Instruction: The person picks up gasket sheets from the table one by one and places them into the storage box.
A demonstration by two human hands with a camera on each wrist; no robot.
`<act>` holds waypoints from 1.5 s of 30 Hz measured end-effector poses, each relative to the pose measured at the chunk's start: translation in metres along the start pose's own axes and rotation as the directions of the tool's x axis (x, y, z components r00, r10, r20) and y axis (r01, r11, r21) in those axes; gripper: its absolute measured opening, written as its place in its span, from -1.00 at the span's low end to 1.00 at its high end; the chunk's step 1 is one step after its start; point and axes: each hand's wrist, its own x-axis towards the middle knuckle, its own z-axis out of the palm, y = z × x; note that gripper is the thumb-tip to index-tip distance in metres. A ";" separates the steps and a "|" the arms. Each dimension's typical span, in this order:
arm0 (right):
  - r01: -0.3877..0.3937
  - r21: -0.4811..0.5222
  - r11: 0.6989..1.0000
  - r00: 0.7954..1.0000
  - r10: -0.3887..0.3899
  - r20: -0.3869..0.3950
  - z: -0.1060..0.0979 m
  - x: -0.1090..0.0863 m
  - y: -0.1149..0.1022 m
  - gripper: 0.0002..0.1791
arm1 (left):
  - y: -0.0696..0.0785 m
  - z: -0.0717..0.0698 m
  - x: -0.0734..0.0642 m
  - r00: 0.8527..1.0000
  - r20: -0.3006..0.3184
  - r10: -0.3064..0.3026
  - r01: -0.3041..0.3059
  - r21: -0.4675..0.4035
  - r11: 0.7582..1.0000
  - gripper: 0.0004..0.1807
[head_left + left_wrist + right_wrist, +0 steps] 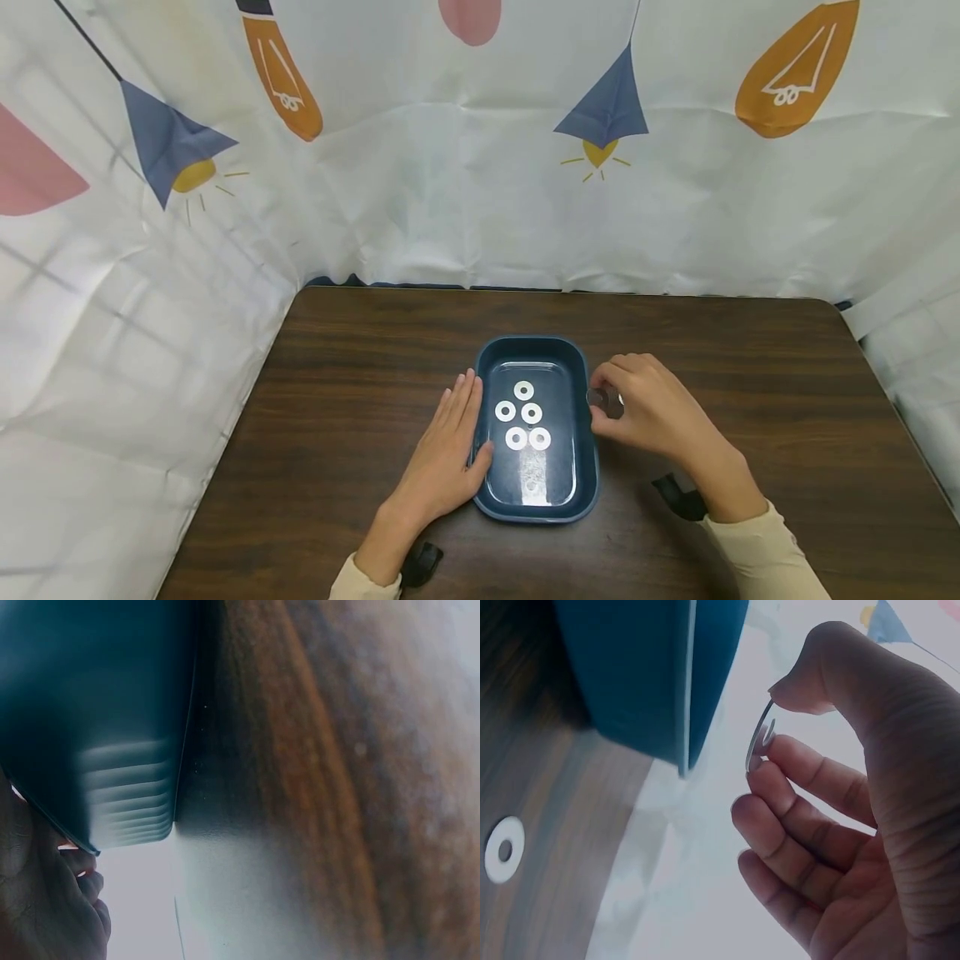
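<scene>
A dark blue rectangular tray [536,512] stands on the table, with several flat washers [523,390] lying in its upper and middle part. My left hand [447,450] rests along the tray's left rim, fingers straight and thumb tip over the edge. In the left wrist view, part of that hand [45,892] shows by the tray's outer wall [127,697]. Just beyond the right rim, my right hand [648,408] pinches a thin washer [759,742] between thumb and fingertips, seen nearly edge-on in the right wrist view. Another washer [505,850] lies on the table.
The brown wood-grain table [360,350] runs around the tray on all sides. A white curtain [450,208] printed with lamps and bulbs hangs behind the far edge and along both sides. A black wrist strap [681,498] shows at the right wrist.
</scene>
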 end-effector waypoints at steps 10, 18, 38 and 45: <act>0.023 0.008 1.000 0.999 -0.024 0.037 -0.003 0.012 -0.012 -0.77 | 0.001 0.000 0.000 1.000 0.008 -0.002 0.002 0.004 1.000 0.01; 0.074 0.036 0.997 0.995 -0.076 0.069 -0.003 0.022 -0.023 -0.78 | 0.001 0.000 0.000 1.000 0.009 -0.006 0.006 0.001 1.000 0.02; 0.156 0.059 0.986 0.979 -0.163 0.122 0.006 0.059 -0.042 -0.81 | -0.002 0.001 0.000 1.000 0.016 0.007 -0.007 -0.006 1.000 0.00; 0.158 0.081 0.984 0.967 -0.171 0.188 0.010 0.075 -0.044 -0.81 | -0.002 0.001 0.001 1.000 0.016 0.013 -0.013 -0.012 1.000 0.01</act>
